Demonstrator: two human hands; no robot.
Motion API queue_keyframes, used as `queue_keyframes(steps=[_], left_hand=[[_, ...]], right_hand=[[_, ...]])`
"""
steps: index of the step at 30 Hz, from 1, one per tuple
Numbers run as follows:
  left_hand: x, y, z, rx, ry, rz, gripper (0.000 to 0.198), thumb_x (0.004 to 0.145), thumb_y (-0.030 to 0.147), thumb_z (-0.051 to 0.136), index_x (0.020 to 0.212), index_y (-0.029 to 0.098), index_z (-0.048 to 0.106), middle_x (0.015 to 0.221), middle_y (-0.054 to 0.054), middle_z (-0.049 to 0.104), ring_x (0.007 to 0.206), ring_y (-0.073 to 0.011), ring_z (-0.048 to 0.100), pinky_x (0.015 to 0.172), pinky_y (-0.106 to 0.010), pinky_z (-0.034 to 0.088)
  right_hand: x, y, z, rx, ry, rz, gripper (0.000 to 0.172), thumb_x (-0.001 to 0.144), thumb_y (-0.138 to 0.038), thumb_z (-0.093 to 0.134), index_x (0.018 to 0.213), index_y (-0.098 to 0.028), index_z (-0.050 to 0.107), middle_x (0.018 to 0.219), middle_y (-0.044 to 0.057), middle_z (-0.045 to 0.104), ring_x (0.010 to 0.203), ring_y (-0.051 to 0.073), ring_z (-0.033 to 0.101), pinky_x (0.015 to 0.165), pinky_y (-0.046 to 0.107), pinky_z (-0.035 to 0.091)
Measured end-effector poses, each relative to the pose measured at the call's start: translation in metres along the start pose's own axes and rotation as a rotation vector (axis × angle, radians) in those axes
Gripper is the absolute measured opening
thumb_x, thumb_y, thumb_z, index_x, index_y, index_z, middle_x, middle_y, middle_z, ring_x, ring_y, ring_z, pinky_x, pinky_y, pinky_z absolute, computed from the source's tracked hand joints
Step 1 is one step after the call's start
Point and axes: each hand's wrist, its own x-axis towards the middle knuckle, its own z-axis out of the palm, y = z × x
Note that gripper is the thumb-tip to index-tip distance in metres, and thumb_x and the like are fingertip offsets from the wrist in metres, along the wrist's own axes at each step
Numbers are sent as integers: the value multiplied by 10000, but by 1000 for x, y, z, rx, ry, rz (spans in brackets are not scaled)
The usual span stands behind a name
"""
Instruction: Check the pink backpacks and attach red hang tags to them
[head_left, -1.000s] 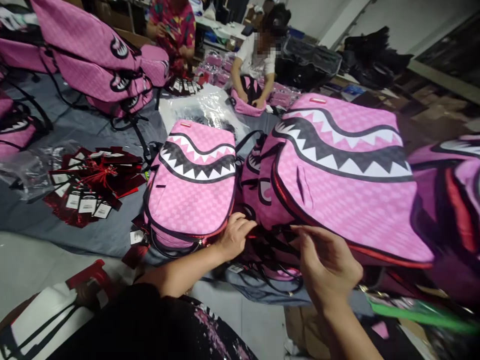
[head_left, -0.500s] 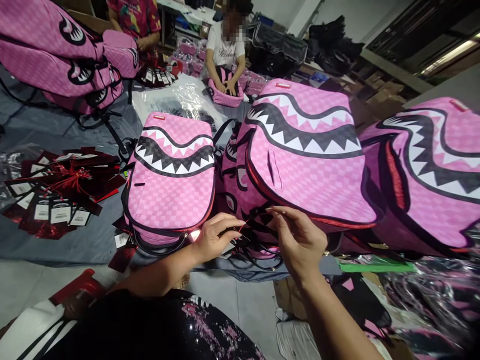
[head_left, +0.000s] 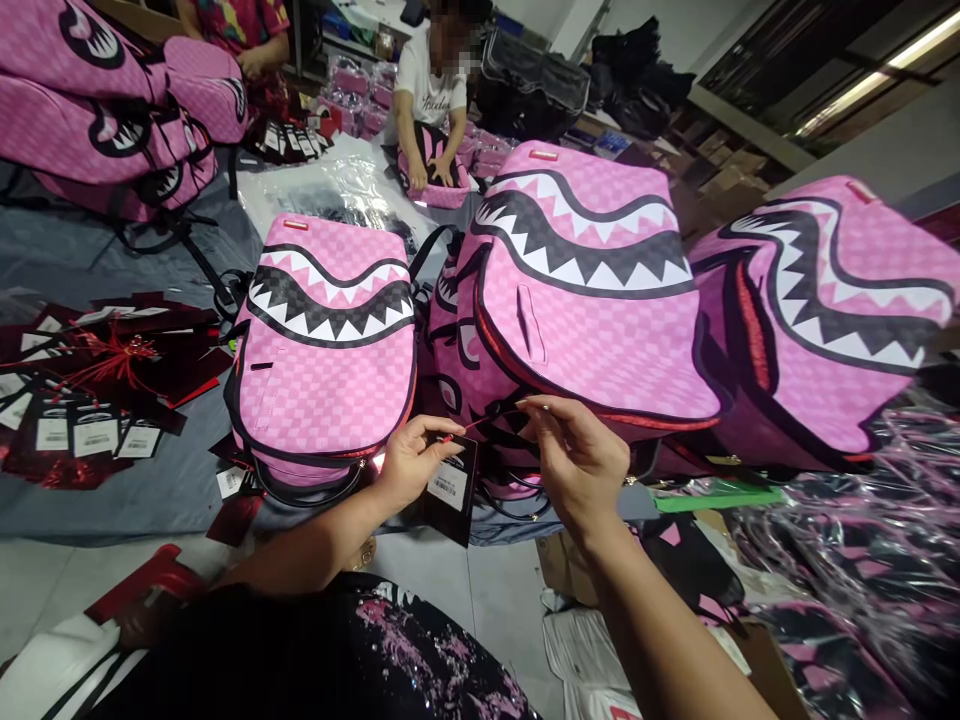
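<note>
My left hand (head_left: 409, 465) pinches the red end of a hang tag's string between thumb and fingertips. The black hang tag (head_left: 450, 492), with a white barcode label, dangles just right of those fingers. A thin red string (head_left: 481, 424) runs across to my right hand (head_left: 579, 455), whose thumb and fingers are closed on its other end. Both hands are in front of the pink checkered backpacks. The smaller backpack (head_left: 337, 395) with a shark-teeth print lies beyond my left hand, and a larger matching backpack (head_left: 592, 340) is beyond my right hand.
Several spread hang tags (head_left: 94, 430) lie on the grey-covered table (head_left: 157, 505) at left. Another pink backpack (head_left: 847, 250) stands at right. More pink bags (head_left: 67, 100) are piled at far left. Across the table, a person in a white shirt (head_left: 427, 85) handles a pink bag.
The hang tag now hangs with its label facing me; earlier it was blurred and edge-on. Both hands still hold the string. The whole view has shifted slightly, with things appearing further left.
</note>
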Motion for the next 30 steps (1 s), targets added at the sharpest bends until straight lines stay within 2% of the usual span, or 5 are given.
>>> queue_keyframes(steps=[10, 16, 20, 24, 30], left_hand=[[22, 35, 12, 808, 5, 750, 108, 822, 206, 717, 907, 263, 752, 1131, -53, 701, 1046, -194, 595, 921, -376, 475], [28, 42, 18, 322, -261, 282, 164, 914, 271, 607, 960, 187, 741, 850, -45, 745, 656, -93, 634, 608, -209, 504], [28, 34, 14, 110, -260, -38, 205, 889, 331, 643, 989, 161, 698, 783, -26, 733, 492, -45, 544, 488, -159, 429], [29, 34, 8, 223, -258, 1, 155, 883, 303, 644, 891, 152, 678, 783, -20, 719, 711, -95, 663, 685, -185, 516], [30, 41, 2, 520, -244, 165, 162, 923, 239, 560, 929, 161, 702, 782, -16, 698, 715, -95, 644, 684, -194, 499]], right_hand=[[10, -2, -5, 206, -348, -34, 180, 930, -148, 525, 996, -199, 685, 873, 36, 695, 717, 127, 662, 634, 239, 534], [24, -2, -14, 306, -491, 63, 168, 938, -247, 542, 931, -186, 698, 887, 53, 680, 781, 146, 648, 692, 255, 528], [32, -9, -19, 307, -621, 218, 216, 928, -331, 561, 929, -173, 708, 876, 59, 699, 788, 159, 656, 710, 260, 528], [34, -13, -17, 174, -615, 128, 155, 908, -278, 565, 913, -169, 675, 818, 38, 689, 702, 139, 629, 648, 241, 498], [30, -14, -11, -7, -634, -148, 153, 931, -173, 488, 915, -167, 640, 813, 54, 667, 732, 147, 622, 662, 248, 474]])
